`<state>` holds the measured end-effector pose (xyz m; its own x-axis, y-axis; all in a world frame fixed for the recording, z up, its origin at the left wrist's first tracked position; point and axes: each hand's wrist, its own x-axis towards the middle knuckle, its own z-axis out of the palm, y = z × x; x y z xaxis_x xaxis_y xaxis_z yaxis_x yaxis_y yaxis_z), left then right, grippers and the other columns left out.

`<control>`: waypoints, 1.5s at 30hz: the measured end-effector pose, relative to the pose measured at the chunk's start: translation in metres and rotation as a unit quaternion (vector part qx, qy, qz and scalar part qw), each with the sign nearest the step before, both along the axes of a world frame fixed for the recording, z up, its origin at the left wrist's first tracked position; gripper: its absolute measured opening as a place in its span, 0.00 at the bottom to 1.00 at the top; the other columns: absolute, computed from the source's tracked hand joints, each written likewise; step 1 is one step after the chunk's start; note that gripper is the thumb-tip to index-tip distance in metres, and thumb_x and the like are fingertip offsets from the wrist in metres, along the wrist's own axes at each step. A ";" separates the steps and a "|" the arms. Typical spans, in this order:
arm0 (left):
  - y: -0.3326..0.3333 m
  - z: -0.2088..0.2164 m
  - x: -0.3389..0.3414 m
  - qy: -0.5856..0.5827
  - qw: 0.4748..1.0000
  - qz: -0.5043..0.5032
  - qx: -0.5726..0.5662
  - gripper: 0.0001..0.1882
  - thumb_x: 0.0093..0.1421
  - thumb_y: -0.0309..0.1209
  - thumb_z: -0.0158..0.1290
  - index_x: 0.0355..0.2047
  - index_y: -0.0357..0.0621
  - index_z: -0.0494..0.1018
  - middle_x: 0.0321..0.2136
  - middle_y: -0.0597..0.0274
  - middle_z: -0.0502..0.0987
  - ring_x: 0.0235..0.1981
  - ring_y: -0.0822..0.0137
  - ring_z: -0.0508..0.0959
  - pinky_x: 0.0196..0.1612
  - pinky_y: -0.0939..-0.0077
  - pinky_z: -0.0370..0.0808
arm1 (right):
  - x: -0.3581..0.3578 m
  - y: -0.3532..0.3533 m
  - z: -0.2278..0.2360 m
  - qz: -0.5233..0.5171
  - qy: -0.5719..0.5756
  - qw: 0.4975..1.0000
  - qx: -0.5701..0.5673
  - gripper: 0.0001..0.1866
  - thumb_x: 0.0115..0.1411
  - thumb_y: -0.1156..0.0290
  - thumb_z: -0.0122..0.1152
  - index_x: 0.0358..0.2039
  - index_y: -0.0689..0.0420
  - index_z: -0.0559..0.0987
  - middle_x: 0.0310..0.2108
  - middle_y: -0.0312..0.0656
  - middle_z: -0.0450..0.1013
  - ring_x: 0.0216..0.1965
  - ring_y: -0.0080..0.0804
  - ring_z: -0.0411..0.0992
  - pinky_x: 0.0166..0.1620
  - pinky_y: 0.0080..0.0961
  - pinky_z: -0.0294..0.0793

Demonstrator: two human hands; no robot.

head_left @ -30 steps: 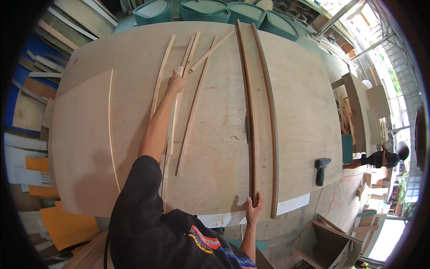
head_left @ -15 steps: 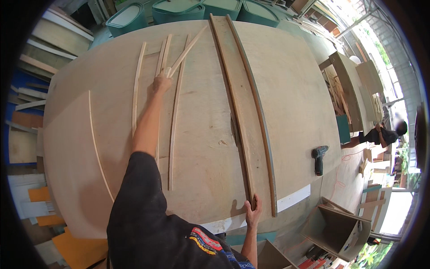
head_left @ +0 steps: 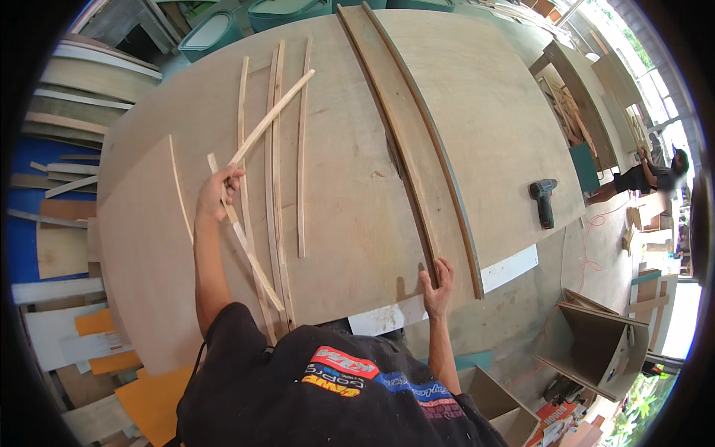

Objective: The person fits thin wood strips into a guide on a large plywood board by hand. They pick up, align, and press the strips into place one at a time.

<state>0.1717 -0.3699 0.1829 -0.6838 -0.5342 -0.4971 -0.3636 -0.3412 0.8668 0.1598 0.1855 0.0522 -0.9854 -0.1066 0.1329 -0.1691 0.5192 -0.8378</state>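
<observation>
Head view, looking down on a broad pale wooden table [head_left: 506,134]. The person's left hand [head_left: 214,195] is over the left part of the table, its fingers closed around the near end of a slanting strip [head_left: 272,117] of pale wood, which points far and right. A second strip [head_left: 258,267] runs under the same hand and slants near and right (how firmly it is held, I cannot tell). Both cross above or over several flat strips [head_left: 302,149] lying lengthwise just right of the hand. The right hand [head_left: 438,290] is at the near edge, thumb and fingers parted about the near end of a long railed board [head_left: 419,149]; whether they press on it, I cannot tell. Farther right lies a dark power drill [head_left: 544,203]. Another person [head_left: 659,175] is well apart, beyond the table's right side.
</observation>
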 end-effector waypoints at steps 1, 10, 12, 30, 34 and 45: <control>0.014 0.004 0.017 0.006 1.000 0.016 0.001 0.18 0.65 0.43 0.56 0.35 0.37 0.79 0.19 0.73 0.68 0.17 0.81 0.62 0.17 0.85 0.56 | 0.006 -0.003 0.005 0.013 0.020 1.000 0.012 0.25 0.58 0.66 0.70 0.53 0.63 0.76 0.53 0.51 0.72 0.57 0.47 0.69 0.60 0.40 0.67; 0.226 0.022 0.127 0.111 0.971 0.210 -0.038 0.14 0.62 0.39 0.60 0.36 0.40 0.79 0.20 0.69 0.71 0.17 0.81 0.65 0.17 0.85 0.61 | 0.048 -0.087 0.092 0.322 -0.134 0.927 -0.137 0.24 0.67 0.60 0.61 0.56 0.63 0.75 0.49 0.47 0.77 0.49 0.34 0.76 0.56 0.30 0.72; 0.286 0.035 0.130 0.109 0.969 0.209 -0.075 0.17 0.65 0.41 0.57 0.40 0.36 0.78 0.20 0.70 0.70 0.17 0.82 0.65 0.17 0.86 0.61 | 0.043 -0.115 0.106 0.332 -0.150 0.906 -0.215 0.26 0.70 0.57 0.57 0.59 0.65 0.72 0.49 0.47 0.77 0.49 0.34 0.76 0.55 0.30 0.73; 0.330 0.079 0.251 0.110 0.919 -0.146 -0.350 0.36 0.61 0.63 0.54 0.48 0.39 0.69 0.29 0.64 0.73 0.32 0.73 0.74 0.41 0.75 0.73 | 0.074 -0.127 0.246 0.373 -0.218 0.741 -0.514 0.15 0.73 0.65 0.49 0.53 0.61 0.67 0.36 0.45 0.77 0.35 0.31 0.79 0.39 0.29 0.81; 0.308 0.081 0.273 0.058 0.926 -0.213 -0.306 0.42 0.59 0.70 0.49 0.47 0.38 0.66 0.30 0.55 0.73 0.35 0.66 0.74 0.40 0.67 0.72 | 0.096 -0.137 0.235 0.362 -0.215 0.763 -0.490 0.12 0.73 0.63 0.50 0.47 0.59 0.69 0.35 0.45 0.76 0.34 0.31 0.79 0.40 0.30 0.81; 0.265 0.051 0.317 0.030 0.944 -0.230 -0.235 0.37 0.62 0.64 0.52 0.49 0.39 0.67 0.29 0.62 0.73 0.28 0.71 0.74 0.31 0.75 0.73 | 0.154 -0.178 0.213 0.340 -0.208 0.810 -0.429 0.11 0.71 0.64 0.55 0.46 0.58 0.71 0.34 0.45 0.77 0.33 0.32 0.80 0.35 0.29 0.82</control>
